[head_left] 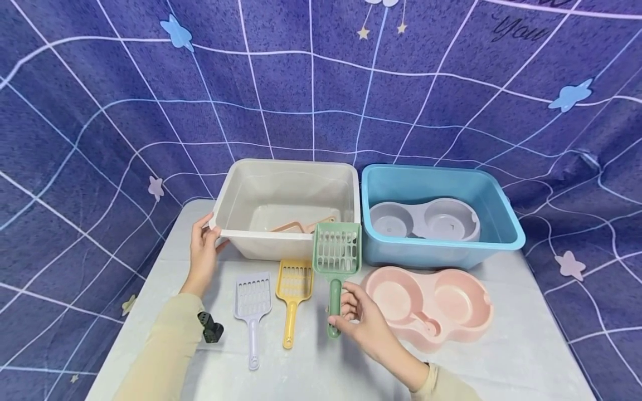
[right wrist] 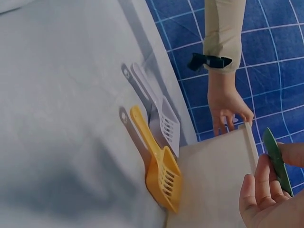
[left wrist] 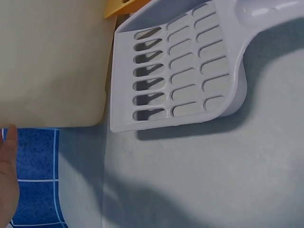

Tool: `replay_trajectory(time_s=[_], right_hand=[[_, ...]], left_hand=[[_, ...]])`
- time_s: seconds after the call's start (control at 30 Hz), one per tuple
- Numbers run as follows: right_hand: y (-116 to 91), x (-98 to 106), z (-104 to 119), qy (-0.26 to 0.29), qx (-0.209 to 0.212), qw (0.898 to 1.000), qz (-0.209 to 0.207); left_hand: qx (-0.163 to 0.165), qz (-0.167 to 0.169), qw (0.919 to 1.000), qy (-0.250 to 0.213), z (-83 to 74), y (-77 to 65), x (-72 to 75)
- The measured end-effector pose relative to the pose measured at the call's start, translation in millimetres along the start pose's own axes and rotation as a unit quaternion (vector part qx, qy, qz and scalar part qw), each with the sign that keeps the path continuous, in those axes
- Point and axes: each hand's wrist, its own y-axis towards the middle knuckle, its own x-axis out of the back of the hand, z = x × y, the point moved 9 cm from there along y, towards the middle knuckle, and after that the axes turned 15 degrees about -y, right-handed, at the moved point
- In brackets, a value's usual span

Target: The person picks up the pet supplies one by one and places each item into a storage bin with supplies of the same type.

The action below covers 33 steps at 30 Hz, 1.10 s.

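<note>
**Green scoop held up at the gray bin's near right corner**

The right hand pinches its handle toward the near end; so held, the scoop's head could tip or catch the gray bin's near rim. Whether they touch, I cannot tell. The left hand grips that bin's near left corner, where a tug could skew it. The blue bin crowds the right, the yellow scoop the left; the table offers more room nearer.

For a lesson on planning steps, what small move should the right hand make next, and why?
Probably lift the green scoop over the front rim of the grey bin and lower it inside: the right hand holds its handle, its slotted end overlaps that rim in the head view, the left hand grips the bin's corner, and a peach scoop lies inside.
</note>
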Motion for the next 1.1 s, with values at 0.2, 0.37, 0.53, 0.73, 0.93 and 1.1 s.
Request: replay_trajectory(time_s=[0.2, 0.37, 0.53, 0.73, 0.93, 1.1], right_hand=[[8, 1, 4, -0.008, 0.003, 1.0, -0.006], [15, 2, 7, -0.01, 0.0, 1.0, -0.005], [24, 3, 13, -0.021, 0.003, 1.0, -0.002], [36, 5, 19, -0.01, 0.008, 1.0, 0.005], [47, 5, 22, 0.003, -0.004, 1.0, 0.006], [55, 8, 26, -0.019, -0.001, 1.0, -0.005]], left_hand=[[0.0, 0.008, 1.0, -0.001, 4.9, 5.4, 1.9], [-0.006, 0.02, 0.9998, 0.004, -7.0, -3.5, -6.7], [-0.008, 0.022, 0.9997, 0.007, -10.7, -7.4, -9.2], [-0.011, 0.02, 0.9997, 0.006, -10.3, -7.2, -9.0], [-0.009, 0.016, 0.9997, 0.012, -8.8, -6.9, -8.4], [-0.008, 0.014, 0.9998, 0.014, -8.5, -6.6, -8.8]])
